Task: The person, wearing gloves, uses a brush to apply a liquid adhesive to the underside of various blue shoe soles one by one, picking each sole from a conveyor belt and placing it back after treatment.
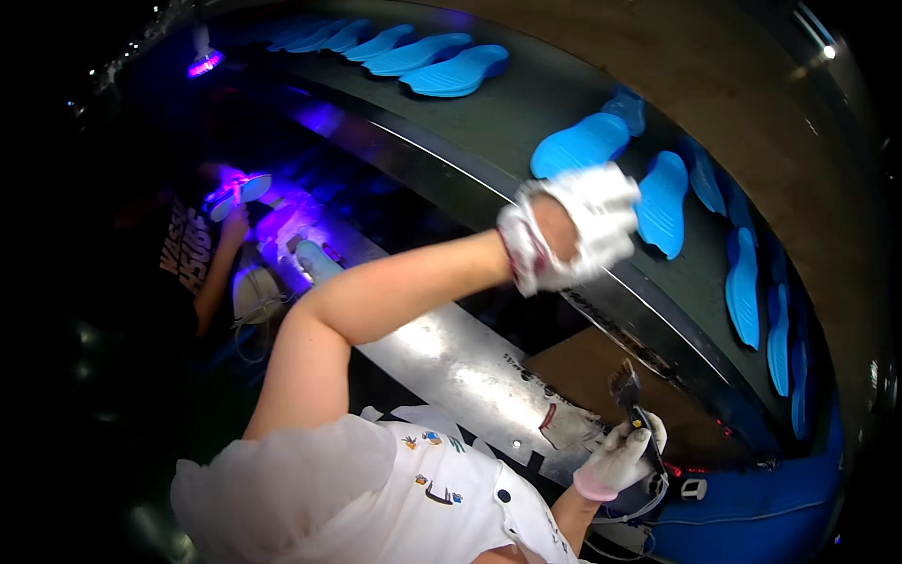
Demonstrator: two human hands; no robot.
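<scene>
The left hand [581, 235], in a white glove, is positioned at the edge of the belt [531, 108], in front of a blue sole [580, 143]. Its fingers are blurred and point up and to the right; how far open they are, and whether they touch or grip the sole, cannot be told. The sole lies on the belt, its long axis slanting from lower left to upper right, its lower part partly covered by the hand. A second sole [663, 202] lies just right of the hand, its long axis nearly upright in view. The right hand [622, 458], also gloved, is closed around the handle of a brush [633, 404], near the right end of the metal bench [442, 348]. The brush stands steeply, bristles uppermost and leaning slightly left, handle running down to the right. At left, a co-worker's hand [235, 227] holds a sole-shaped item [241, 194] below a purple lamp [204, 64]
</scene>
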